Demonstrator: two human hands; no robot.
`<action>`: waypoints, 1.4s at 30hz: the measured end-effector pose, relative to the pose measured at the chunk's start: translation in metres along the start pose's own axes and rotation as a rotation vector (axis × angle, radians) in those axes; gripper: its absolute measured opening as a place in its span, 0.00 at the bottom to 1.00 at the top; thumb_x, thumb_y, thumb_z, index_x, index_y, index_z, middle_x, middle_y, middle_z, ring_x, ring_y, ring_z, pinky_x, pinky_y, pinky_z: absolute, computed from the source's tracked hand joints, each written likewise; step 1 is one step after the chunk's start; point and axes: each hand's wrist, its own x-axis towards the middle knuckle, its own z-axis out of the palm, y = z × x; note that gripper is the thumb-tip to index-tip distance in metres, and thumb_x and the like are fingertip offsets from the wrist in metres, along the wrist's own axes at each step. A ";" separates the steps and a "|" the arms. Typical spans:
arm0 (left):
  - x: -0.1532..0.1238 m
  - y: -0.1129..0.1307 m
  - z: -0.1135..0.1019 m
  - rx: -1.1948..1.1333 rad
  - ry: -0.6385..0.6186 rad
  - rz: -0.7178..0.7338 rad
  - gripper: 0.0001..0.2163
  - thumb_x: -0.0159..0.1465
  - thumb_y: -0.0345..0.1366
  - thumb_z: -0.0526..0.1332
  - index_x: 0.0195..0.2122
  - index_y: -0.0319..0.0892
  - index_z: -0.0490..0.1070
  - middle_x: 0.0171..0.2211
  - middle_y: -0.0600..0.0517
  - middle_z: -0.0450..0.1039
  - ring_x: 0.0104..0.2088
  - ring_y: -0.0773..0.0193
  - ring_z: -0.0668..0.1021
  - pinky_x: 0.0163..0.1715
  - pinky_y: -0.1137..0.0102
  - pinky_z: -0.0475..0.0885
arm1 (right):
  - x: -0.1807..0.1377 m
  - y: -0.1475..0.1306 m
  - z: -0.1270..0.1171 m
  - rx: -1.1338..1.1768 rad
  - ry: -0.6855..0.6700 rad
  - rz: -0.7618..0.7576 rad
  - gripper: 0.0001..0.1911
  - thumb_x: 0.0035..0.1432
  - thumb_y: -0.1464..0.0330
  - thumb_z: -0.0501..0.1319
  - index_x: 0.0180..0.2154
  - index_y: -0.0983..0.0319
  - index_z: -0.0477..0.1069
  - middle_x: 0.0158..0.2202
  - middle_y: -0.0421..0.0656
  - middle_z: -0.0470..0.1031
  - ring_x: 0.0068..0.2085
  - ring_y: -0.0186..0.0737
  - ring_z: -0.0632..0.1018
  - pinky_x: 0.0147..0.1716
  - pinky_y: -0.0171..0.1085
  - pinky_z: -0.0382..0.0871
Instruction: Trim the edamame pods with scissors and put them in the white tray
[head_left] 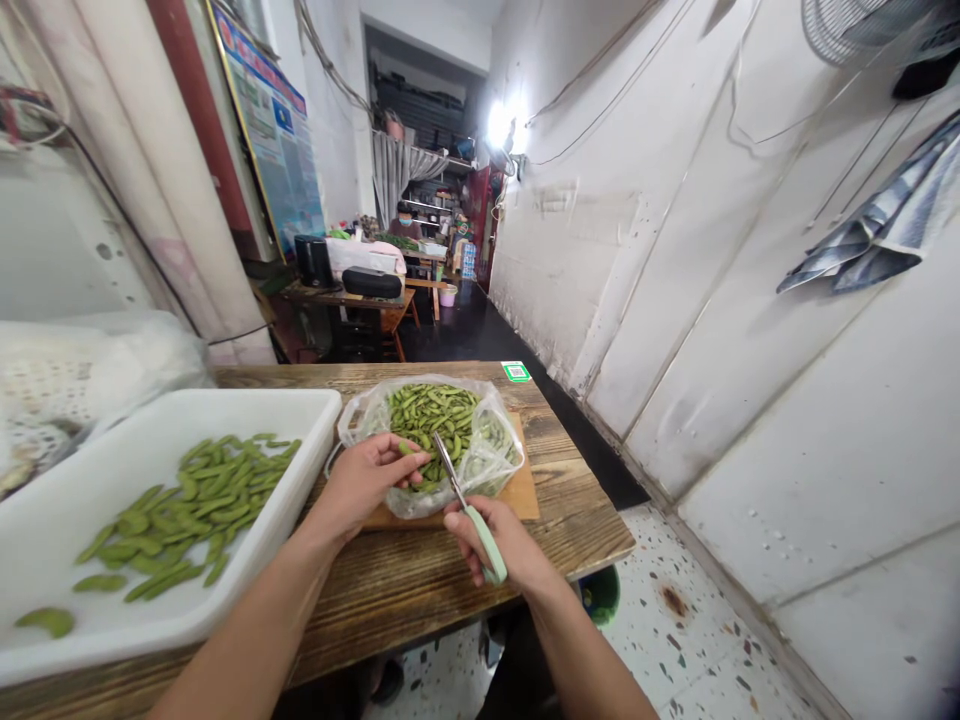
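Note:
My left hand (364, 478) pinches a single green edamame pod (409, 449) at the near edge of a clear plastic bag (491, 458) full of pods. My right hand (501, 545) is closed round the pale green handles of a pair of scissors (465, 505), whose metal blades point up toward the held pod. The bag lies on a thin brown board (525, 497) on the wooden table (420, 585). To the left, a white tray (300, 420) holds a loose heap of pods (195, 510).
A white wall runs along the right. A green bucket (600, 592) stands on the speckled floor under the table's right corner. A green sticker (515, 371) lies at the table's far edge. Down the corridor a person sits behind cluttered tables (352, 290). A plastic-wrapped bundle (82, 375) sits far left.

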 end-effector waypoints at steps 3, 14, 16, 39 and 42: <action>-0.002 0.002 -0.003 0.149 -0.071 0.035 0.16 0.53 0.50 0.61 0.28 0.41 0.73 0.17 0.56 0.70 0.21 0.66 0.70 0.24 0.72 0.62 | 0.000 0.002 -0.001 0.012 -0.018 -0.002 0.25 0.50 0.50 0.64 0.38 0.63 0.67 0.18 0.31 0.62 0.14 0.26 0.63 0.10 0.26 0.61; -0.012 0.007 -0.003 0.334 -0.268 0.104 0.19 0.59 0.52 0.53 0.21 0.42 0.65 0.16 0.58 0.58 0.20 0.67 0.62 0.23 0.73 0.56 | -0.004 0.002 -0.001 -0.043 -0.055 -0.027 0.23 0.52 0.49 0.62 0.38 0.63 0.67 0.18 0.31 0.61 0.14 0.25 0.62 0.11 0.26 0.59; -0.013 0.005 -0.002 0.341 -0.270 0.102 0.19 0.59 0.52 0.53 0.21 0.42 0.64 0.16 0.58 0.57 0.20 0.68 0.61 0.22 0.73 0.54 | -0.005 -0.002 0.000 -0.055 -0.054 -0.028 0.23 0.53 0.49 0.61 0.36 0.63 0.67 0.17 0.31 0.61 0.13 0.25 0.62 0.10 0.26 0.58; 0.027 0.005 0.039 1.160 0.025 0.209 0.16 0.62 0.41 0.52 0.43 0.46 0.77 0.41 0.45 0.79 0.46 0.51 0.77 0.45 0.59 0.63 | 0.001 0.015 -0.014 0.048 0.147 -0.044 0.26 0.51 0.47 0.62 0.38 0.63 0.67 0.18 0.32 0.64 0.13 0.26 0.63 0.09 0.26 0.61; 0.039 -0.002 0.052 1.181 0.008 0.181 0.16 0.60 0.41 0.54 0.45 0.44 0.76 0.40 0.41 0.79 0.45 0.48 0.77 0.44 0.58 0.64 | -0.002 0.018 -0.017 0.045 0.141 -0.043 0.26 0.51 0.47 0.62 0.39 0.63 0.67 0.18 0.32 0.64 0.13 0.26 0.63 0.09 0.26 0.61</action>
